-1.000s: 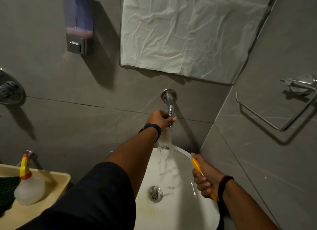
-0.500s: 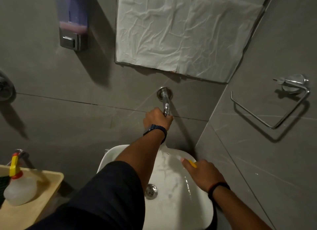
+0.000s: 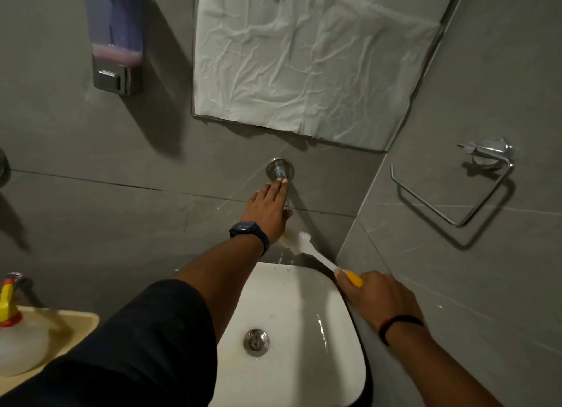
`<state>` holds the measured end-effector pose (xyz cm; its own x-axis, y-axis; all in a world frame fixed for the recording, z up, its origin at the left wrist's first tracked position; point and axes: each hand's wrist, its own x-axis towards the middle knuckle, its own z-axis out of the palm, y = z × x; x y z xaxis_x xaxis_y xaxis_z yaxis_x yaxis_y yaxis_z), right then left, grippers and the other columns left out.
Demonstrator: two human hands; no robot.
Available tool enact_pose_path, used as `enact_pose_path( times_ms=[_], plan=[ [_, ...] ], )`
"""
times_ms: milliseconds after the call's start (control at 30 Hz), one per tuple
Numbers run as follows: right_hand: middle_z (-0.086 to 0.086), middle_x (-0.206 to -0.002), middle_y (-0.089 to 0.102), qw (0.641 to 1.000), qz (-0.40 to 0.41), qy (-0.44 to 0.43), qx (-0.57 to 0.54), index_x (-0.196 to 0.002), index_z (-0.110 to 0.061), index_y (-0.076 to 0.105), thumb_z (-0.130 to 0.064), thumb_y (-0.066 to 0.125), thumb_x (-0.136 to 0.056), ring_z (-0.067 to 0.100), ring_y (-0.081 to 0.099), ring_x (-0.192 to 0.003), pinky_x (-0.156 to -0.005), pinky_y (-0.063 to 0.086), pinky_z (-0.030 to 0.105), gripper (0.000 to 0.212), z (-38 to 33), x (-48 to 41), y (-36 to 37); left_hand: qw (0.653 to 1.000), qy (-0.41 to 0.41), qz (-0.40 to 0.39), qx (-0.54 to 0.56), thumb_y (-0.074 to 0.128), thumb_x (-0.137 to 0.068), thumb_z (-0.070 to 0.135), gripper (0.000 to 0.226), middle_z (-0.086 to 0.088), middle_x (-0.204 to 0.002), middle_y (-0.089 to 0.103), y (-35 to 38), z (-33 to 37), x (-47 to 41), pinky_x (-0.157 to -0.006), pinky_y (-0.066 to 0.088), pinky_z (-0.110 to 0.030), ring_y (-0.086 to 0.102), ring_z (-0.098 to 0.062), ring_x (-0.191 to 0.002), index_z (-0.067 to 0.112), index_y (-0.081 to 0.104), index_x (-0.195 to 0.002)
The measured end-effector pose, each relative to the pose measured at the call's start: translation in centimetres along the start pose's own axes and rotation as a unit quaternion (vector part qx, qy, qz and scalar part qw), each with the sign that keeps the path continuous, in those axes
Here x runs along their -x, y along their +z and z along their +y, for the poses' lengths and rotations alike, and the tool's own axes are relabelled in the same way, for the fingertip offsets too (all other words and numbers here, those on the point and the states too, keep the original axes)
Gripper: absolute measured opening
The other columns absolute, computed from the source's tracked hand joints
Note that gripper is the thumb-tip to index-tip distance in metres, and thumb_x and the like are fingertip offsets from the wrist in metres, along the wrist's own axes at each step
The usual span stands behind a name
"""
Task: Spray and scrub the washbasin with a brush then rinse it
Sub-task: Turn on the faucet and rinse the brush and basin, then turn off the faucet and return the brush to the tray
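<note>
The white washbasin (image 3: pixel 304 291) sits low in the middle, wet, with a metal drain (image 3: pixel 256 342). My left hand (image 3: pixel 269 212) lies over the wall tap (image 3: pixel 279 172). The fingers stretch toward its flange, the thumb is underneath, and most of the spout is hidden. My right hand (image 3: pixel 377 300) grips the yellow handle of a brush (image 3: pixel 313 254). Its white head is held up under the tap, just above the basin's back rim. A spray bottle (image 3: pixel 18 346) with a yellow and red trigger stands at the far left.
The spray bottle rests on a beige shelf (image 3: pixel 76 324) at the left. On the wall are a soap dispenser (image 3: pixel 117 41), a mirror covered with crumpled paper (image 3: pixel 304 57) and a chrome towel ring (image 3: pixel 456 193) on the right wall. Walls close in behind and to the right.
The brush has risen from inside the basin to just under the tap. My left hand slid along the tap toward the wall. The stream seen a second ago no longer shows.
</note>
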<state>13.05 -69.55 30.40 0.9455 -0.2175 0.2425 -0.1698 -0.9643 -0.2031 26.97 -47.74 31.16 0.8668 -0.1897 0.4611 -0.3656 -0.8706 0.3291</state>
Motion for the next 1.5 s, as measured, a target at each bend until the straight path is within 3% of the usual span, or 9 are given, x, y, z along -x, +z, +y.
enact_pose_path(
  times_ms=[267,700,1167,1333,1500],
  plan=[
    [-0.008,-0.052,0.049,1.000,0.004,0.020,0.009,-0.056,-0.020,0.059,-0.081,0.032,-0.075,0.009,0.043,-0.046,-0.045,0.028,0.025,0.070,0.7,0.2,-1.1,0.999,0.004,-0.021,-0.025,0.050,-0.091,0.020,0.077,-0.010,-0.158,0.008,-0.4,-0.1,0.1,-0.115,0.010,-0.042,0.006,-0.028,-0.144,0.013,-0.003,-0.147],
    [-0.009,-0.051,0.051,0.999,0.015,0.044,-0.002,-0.053,-0.019,0.057,-0.079,0.038,-0.077,0.007,0.044,-0.046,-0.043,0.025,0.022,0.067,-0.2,0.4,-1.8,0.999,-0.002,-0.021,-0.027,0.050,-0.093,0.026,0.074,-0.009,-0.158,0.010,-1.1,-0.3,0.8,-0.115,0.009,-0.044,0.005,-0.029,-0.144,0.016,0.000,-0.147],
    [-0.009,-0.054,0.050,0.998,0.022,0.027,0.048,-0.061,-0.020,0.059,-0.081,0.035,-0.074,0.011,0.045,-0.048,-0.045,0.029,0.024,0.067,-0.6,0.3,-1.3,0.999,-0.007,-0.024,-0.025,0.051,-0.092,0.029,0.075,-0.010,-0.157,0.014,-0.8,-0.3,0.8,-0.115,0.013,-0.047,0.010,-0.030,-0.143,0.016,0.001,-0.147],
    [-0.007,-0.054,0.047,0.998,0.039,0.039,0.023,-0.059,-0.021,0.058,-0.080,0.035,-0.073,0.022,0.050,-0.055,-0.053,0.035,0.028,0.065,-1.2,-0.1,-1.5,0.999,-0.009,-0.024,-0.024,0.052,-0.092,0.031,0.075,-0.010,-0.156,0.015,-1.3,0.0,1.1,-0.114,0.014,-0.047,0.012,-0.031,-0.142,0.016,0.004,-0.147],
    [-0.001,-0.055,0.057,0.996,0.053,0.059,-0.048,-0.053,-0.018,0.057,-0.080,0.034,-0.076,0.018,0.053,-0.051,-0.049,0.036,0.025,0.070,-1.4,0.3,-1.1,1.000,-0.006,0.011,0.007,0.053,-0.090,0.035,0.066,-0.011,-0.152,0.027,-2.6,-0.9,3.3,-0.112,0.024,-0.046,0.024,-0.030,-0.139,0.014,0.020,-0.144]
  ],
)
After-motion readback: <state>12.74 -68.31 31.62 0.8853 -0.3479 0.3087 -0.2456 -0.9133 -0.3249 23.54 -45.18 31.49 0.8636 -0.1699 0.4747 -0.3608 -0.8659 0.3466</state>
